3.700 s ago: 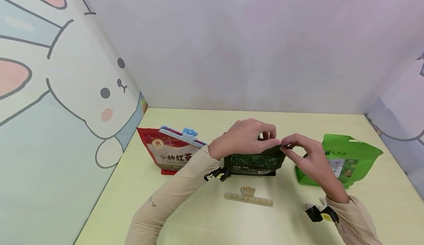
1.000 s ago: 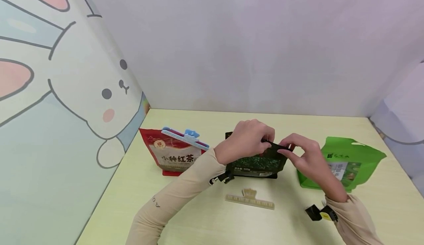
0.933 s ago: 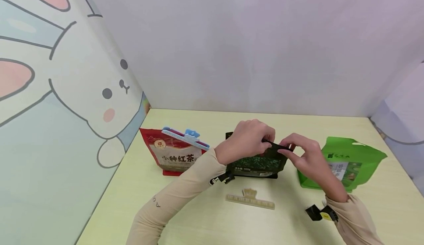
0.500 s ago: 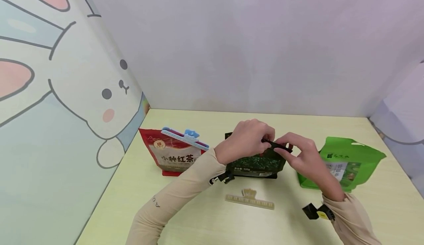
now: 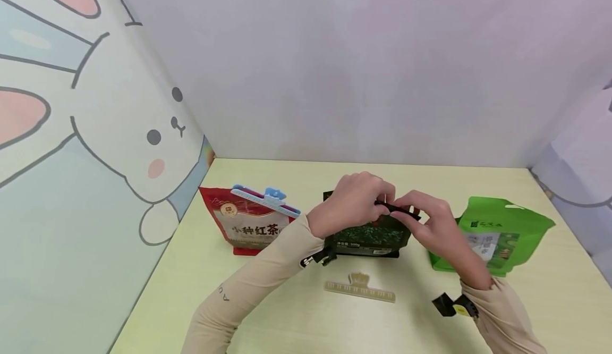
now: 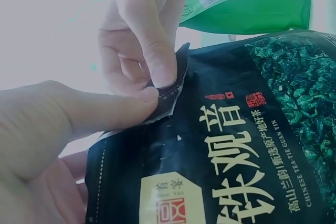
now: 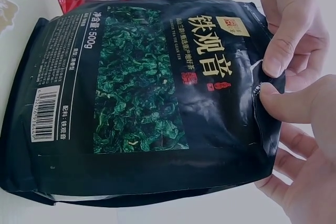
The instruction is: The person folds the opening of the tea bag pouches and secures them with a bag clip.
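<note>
black glossy tea pouch stands on pale yellow table | left hand: thumb and curled fingers pinch its top edge | right hand: same pinch, just beside

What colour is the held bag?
The bag is mostly black with a green leafy picture; the right wrist view shows it best.

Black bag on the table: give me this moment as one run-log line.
left hand, right hand: fingers pinching top edge of black bag; beige clip: lying on table; red bag: blue clip attached; green bag: standing
</note>
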`<state>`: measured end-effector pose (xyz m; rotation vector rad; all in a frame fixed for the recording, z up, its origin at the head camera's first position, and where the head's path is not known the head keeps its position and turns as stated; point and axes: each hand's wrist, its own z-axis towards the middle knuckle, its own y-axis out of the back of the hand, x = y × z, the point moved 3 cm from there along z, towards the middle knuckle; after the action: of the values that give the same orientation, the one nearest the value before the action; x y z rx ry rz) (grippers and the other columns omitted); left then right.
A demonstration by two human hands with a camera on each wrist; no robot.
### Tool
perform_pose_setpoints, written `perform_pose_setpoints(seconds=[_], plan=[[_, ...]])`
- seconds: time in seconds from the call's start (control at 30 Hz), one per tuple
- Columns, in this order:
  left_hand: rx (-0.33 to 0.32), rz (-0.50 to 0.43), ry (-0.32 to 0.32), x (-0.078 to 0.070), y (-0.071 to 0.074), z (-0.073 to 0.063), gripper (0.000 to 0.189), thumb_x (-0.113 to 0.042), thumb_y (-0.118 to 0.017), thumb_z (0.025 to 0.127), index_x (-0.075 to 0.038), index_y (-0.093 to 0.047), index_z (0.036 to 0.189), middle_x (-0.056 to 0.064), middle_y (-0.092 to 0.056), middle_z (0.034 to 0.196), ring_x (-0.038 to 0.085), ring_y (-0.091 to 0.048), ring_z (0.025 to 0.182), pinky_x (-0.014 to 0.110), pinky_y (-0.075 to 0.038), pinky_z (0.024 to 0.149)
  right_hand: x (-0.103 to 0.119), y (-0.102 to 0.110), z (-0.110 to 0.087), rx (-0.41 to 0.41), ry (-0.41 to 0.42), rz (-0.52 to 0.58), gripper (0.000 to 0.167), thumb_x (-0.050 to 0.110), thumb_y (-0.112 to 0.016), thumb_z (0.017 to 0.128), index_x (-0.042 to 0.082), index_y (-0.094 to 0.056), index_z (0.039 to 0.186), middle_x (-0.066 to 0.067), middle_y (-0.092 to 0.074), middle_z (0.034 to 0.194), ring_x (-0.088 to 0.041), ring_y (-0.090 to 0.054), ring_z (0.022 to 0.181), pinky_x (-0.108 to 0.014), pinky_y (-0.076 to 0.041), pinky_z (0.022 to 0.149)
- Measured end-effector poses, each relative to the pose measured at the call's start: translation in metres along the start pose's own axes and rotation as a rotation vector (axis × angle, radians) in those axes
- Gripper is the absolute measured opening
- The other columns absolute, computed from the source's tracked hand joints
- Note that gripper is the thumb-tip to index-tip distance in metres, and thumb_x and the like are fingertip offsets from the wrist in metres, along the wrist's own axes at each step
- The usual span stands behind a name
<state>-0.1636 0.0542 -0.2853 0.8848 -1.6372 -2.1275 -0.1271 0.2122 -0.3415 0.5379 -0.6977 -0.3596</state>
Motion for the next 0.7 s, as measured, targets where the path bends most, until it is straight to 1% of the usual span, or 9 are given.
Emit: perform_pose_setpoints(seconds=[0.17, 0.33, 0.5, 0.7], plan=[[-0.007, 0.027, 0.016, 0.0005, 0.0005, -0.0016, 0.005, -0.028, -0.072, 0.085, -0.025, -0.068, 0.083, -0.017, -0.058, 0.073, -0.001, -0.051, 0.067, 0.02, -0.04, 0.053, -0.001, 0.0019, -0.0018, 0.007, 0.012, -0.016, 0.037, -0.014, -0.074, 0.07, 0.015, -0.067, 0.091, 0.005, -0.064, 0.086, -0.001, -0.048, 0.07, -0.02, -0.037, 0.06], [-0.012, 0.011, 0.048, 0.0042, 0.0024, -0.0039, 0.006, -0.027, -0.073, 0.084, -0.025, -0.067, 0.083, -0.016, -0.061, 0.074, -0.002, -0.052, 0.068, 0.02, -0.04, 0.054, -0.0022, 0.0049, -0.0037, 0.007, 0.011, -0.034, 0.037, -0.012, -0.077, 0.068, 0.015, -0.068, 0.092, 0.007, -0.065, 0.086, -0.001, -0.051, 0.072, -0.019, -0.04, 0.06], [-0.019, -0.007, 0.04, 0.005, 0.0046, -0.0051, 0.003, -0.022, -0.071, 0.084, -0.024, -0.069, 0.085, -0.015, -0.063, 0.076, -0.002, -0.053, 0.069, 0.02, -0.04, 0.054, -0.006, 0.0077, -0.0077, 0.002, -0.008, -0.059, 0.037, -0.009, -0.079, 0.067, 0.017, -0.069, 0.091, 0.01, -0.065, 0.086, 0.0, -0.054, 0.073, -0.019, -0.043, 0.061], [-0.034, -0.002, 0.026, 0.0049, 0.004, -0.0054, 0.006, -0.018, -0.068, 0.085, -0.024, -0.069, 0.084, -0.015, -0.064, 0.077, -0.001, -0.053, 0.067, 0.02, -0.04, 0.053, -0.0069, 0.0088, -0.0087, 0.004, -0.009, -0.074, 0.037, -0.01, -0.079, 0.067, 0.017, -0.068, 0.091, 0.011, -0.064, 0.085, 0.0, -0.055, 0.073, -0.019, -0.044, 0.061]])
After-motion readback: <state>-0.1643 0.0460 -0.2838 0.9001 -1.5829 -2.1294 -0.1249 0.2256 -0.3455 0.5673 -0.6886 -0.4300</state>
